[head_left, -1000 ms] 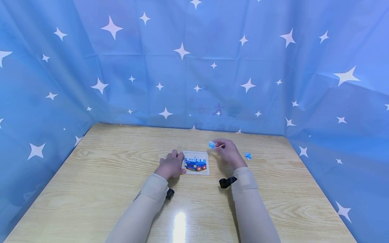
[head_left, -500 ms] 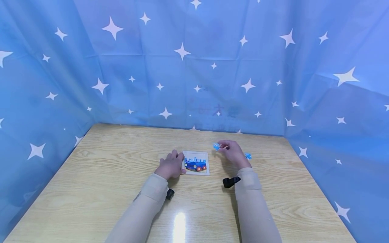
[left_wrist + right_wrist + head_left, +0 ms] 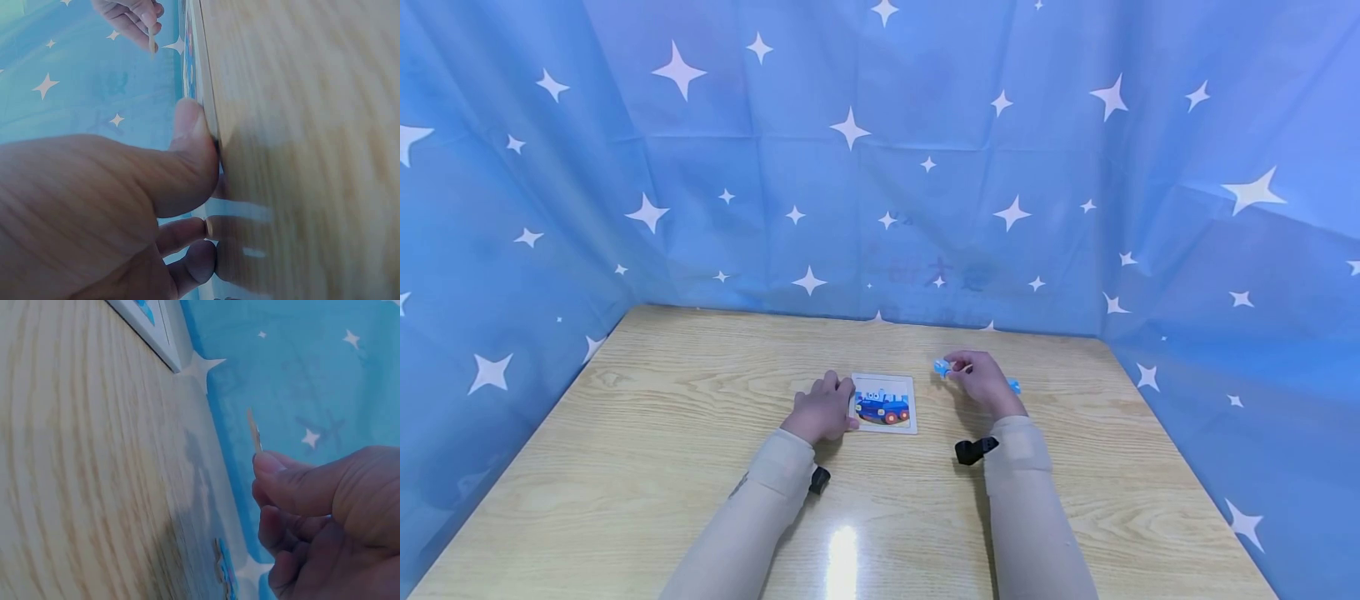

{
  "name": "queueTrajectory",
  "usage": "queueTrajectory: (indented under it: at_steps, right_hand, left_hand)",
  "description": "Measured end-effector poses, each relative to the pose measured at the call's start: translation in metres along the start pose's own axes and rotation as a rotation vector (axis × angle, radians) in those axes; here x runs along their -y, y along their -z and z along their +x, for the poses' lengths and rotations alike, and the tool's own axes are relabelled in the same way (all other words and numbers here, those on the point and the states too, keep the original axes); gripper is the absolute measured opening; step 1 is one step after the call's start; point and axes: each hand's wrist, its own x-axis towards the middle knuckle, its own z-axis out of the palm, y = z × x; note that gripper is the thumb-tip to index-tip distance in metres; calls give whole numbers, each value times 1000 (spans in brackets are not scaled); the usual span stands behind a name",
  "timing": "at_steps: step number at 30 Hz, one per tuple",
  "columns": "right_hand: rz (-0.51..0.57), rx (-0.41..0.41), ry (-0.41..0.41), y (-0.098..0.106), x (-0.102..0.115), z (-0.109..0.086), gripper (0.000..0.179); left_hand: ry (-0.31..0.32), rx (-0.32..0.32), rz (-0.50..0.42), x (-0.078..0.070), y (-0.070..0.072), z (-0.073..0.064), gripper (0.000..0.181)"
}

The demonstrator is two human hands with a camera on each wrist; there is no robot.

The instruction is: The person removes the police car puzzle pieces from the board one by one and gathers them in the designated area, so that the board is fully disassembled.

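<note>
A square jigsaw puzzle point(image 3: 913, 405) in a white frame lies flat on the table, showing a blue cartoon vehicle with red wheels. My left hand point(image 3: 822, 408) holds its left side; in the left wrist view the thumb point(image 3: 190, 156) presses the frame's edge, with the fingers on beyond it. To the right, my right hand point(image 3: 985, 385) pinches a small blue-and-white puzzle piece point(image 3: 942, 367) between thumb and fingers, raised above the table. Seen edge-on in the right wrist view, that piece point(image 3: 253, 428) is thin, with a pale wooden back.
Another blue puzzle piece point(image 3: 1014, 386) lies on the wooden table point(image 3: 700, 400), partly hidden behind my right hand. A blue curtain with white stars point(image 3: 880, 183) surrounds the table's back and sides.
My right hand has moved right and slightly toward me with the piece, away from the puzzle, now partly covering the loose piece. My left hand stays in place on the puzzle.
</note>
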Motion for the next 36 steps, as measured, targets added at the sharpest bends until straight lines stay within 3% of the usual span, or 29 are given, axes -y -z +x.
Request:
queueTrajectory:
  at_steps: [26, 36]
  right_hand:
    - [-104, 79, -25, -5, 0, -1, 36]
    - [-117, 42, 14, -2, -6, -2, 30]
  left_hand:
    - [-11, -5, 13, 3, -1, 3, 72]
    - [-10, -1, 8, 4, 0, 2, 71]
